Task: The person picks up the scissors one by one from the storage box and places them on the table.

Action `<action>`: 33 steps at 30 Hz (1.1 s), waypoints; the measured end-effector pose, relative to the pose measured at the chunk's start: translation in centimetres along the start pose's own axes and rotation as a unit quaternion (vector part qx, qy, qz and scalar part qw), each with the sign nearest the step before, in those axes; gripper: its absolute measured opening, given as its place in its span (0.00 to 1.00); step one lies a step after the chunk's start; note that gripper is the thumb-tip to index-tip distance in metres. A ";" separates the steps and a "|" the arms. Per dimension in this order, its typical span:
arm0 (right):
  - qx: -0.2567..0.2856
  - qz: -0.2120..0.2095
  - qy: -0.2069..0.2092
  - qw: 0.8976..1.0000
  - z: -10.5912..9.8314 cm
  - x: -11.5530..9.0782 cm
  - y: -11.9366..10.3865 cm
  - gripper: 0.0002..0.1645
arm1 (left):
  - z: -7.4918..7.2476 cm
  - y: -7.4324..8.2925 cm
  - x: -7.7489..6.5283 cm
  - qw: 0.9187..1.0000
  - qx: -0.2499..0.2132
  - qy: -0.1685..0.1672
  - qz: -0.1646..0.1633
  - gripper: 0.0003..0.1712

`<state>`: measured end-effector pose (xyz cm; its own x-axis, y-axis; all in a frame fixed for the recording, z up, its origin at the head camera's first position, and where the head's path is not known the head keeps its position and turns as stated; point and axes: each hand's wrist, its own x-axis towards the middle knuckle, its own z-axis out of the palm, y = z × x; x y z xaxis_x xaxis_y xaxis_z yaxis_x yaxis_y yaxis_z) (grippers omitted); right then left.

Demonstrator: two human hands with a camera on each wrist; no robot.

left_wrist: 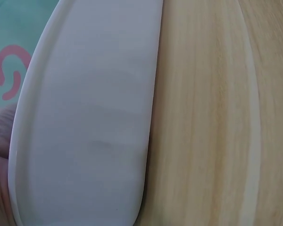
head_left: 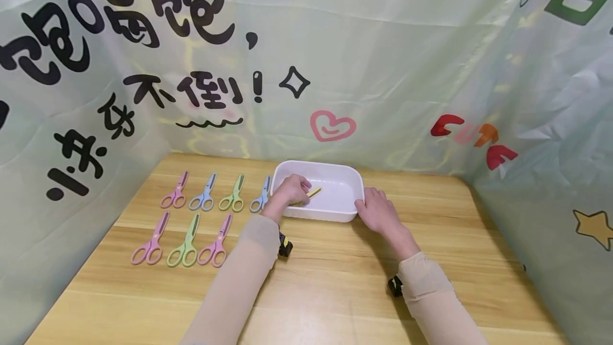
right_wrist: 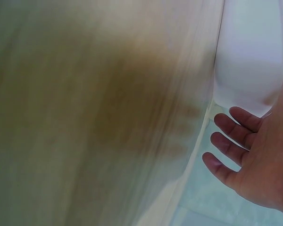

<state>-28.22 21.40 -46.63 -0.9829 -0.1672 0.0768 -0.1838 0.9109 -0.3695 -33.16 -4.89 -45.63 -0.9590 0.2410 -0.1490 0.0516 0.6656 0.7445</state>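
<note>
In the head view, a white plastic tray (head_left: 330,216) stands on the table. My left hand (head_left: 291,189) reaches over its left side, fingers curled low inside around what appears to be a pair of yellow scissors (head_left: 314,192). Only a slim yellow part sticks out, and the fingers hide the rest. My right hand (head_left: 378,209) holds the tray's right end, thumb at the rim and the other fingers outside. The right wrist view shows those fingers (right_wrist: 221,169) spread beside the tray wall (right_wrist: 250,61). Tray wall (left_wrist: 89,117) fills much of the left wrist view.
Left of the tray, several scissors lie in two rows: pink scissors (head_left: 152,244), green scissors (head_left: 184,246) and blue scissors (head_left: 203,196) among them. Blue scissors (head_left: 261,198) lie close to the tray, partly hidden. A printed cloth (head_left: 407,68) hangs behind the wooden table (head_left: 335,281).
</note>
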 end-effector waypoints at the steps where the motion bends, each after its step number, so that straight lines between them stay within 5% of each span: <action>1: 0.000 0.000 0.000 1.000 0.0 0.0 0.0 0.27 | 0.0 0.0 -0.1 1.000 0.002 -0.003 0.000 0.24; 33: 0.011 -0.002 0.000 1.000 0.0 -0.1 0.2 0.29 | 0.1 0.3 -0.2 1.000 0.020 0.019 0.013 0.22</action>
<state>-28.12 21.56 -46.69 -0.9822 -0.1710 0.0778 -0.1878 0.9015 -0.3898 -32.94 -4.65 -45.40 -0.9670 0.2322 -0.1050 0.0870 0.6881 0.7204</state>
